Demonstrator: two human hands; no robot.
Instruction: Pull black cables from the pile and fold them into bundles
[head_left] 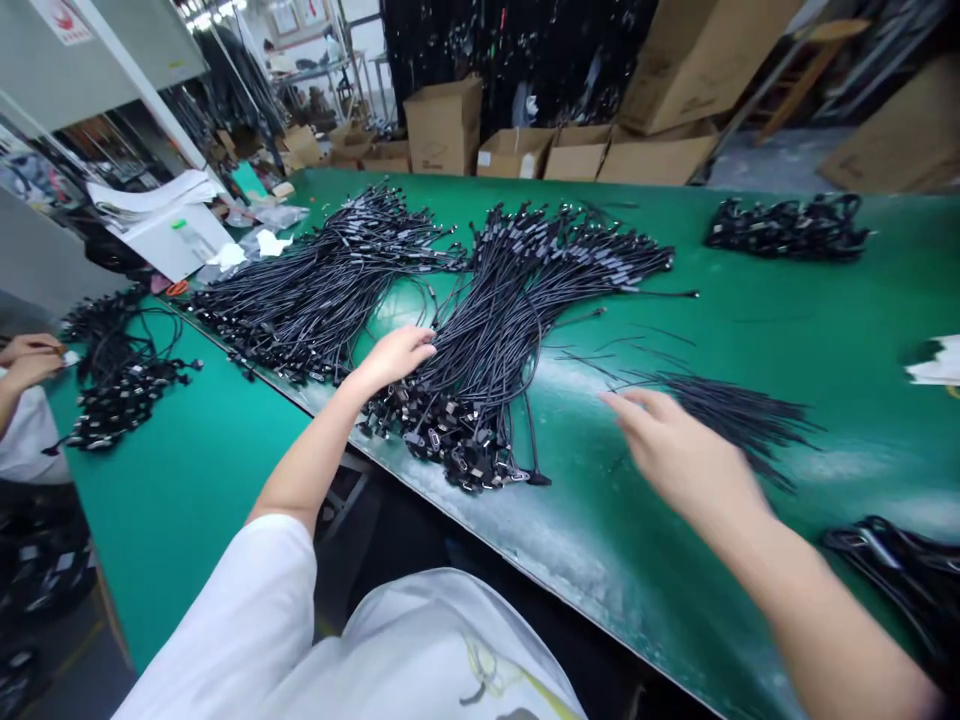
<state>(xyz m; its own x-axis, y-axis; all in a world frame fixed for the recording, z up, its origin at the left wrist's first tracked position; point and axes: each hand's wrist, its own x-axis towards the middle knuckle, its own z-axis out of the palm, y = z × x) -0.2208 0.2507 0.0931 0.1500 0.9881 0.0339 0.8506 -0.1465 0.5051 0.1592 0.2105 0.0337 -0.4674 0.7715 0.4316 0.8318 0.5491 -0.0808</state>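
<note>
My left hand is closed at the left edge of a big bundle of black cables, its fingertips on a cable. The plugs of this bundle lie piled at the table's near edge, and its other ends fan out toward the back. My right hand is over the table to the right, thumb and fingers pinched together beside a spread of thin black ties. Whatever is between those fingertips is too small to make out. A second bundle of black cables lies to the left.
Coiled black cables lie at the back right, with more at the near right. Cardboard boxes stand behind the green table. At far left, a co-worker's hands are by another cable pile. A white bin holds papers.
</note>
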